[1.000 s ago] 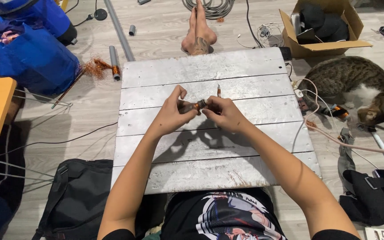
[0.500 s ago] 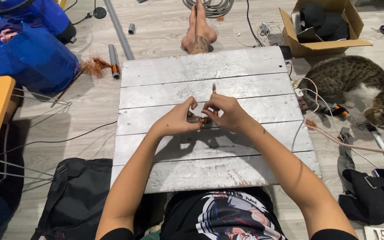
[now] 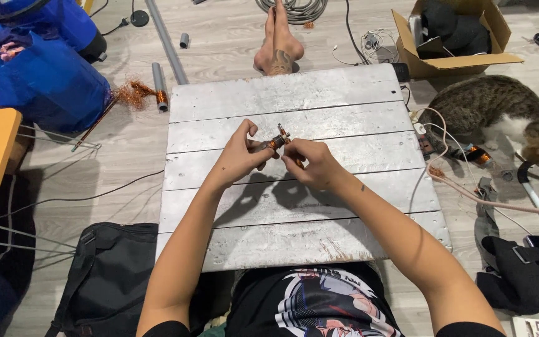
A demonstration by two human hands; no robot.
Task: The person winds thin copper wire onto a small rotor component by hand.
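**A:** what's the small part point(image 3: 277, 141) in the middle? Looks like a copper-wound piece with a metal shaft, held just above the worktop point(image 3: 344, 100), a bit toward 12 from its centre.

**B:** yep, both hands are on it. Left hand point(image 3: 239, 156) comes in from 9 o'clock, fingertips pinched tight on that end. Right hand point(image 3: 310, 163) sits at 3 o'clock of it, fingers curled shut around the other end. Can't make out finer detail on the part, too small.

**A:** and around it?

**B:** bare feet point(image 3: 278, 43) at 12, box point(image 3: 453, 61) at 1, cat point(image 3: 491, 112) at 3, black bag point(image 3: 110, 274) at 8, blue bag point(image 3: 45, 75) at 10, with a copper tangle point(image 3: 133, 92) beside it.
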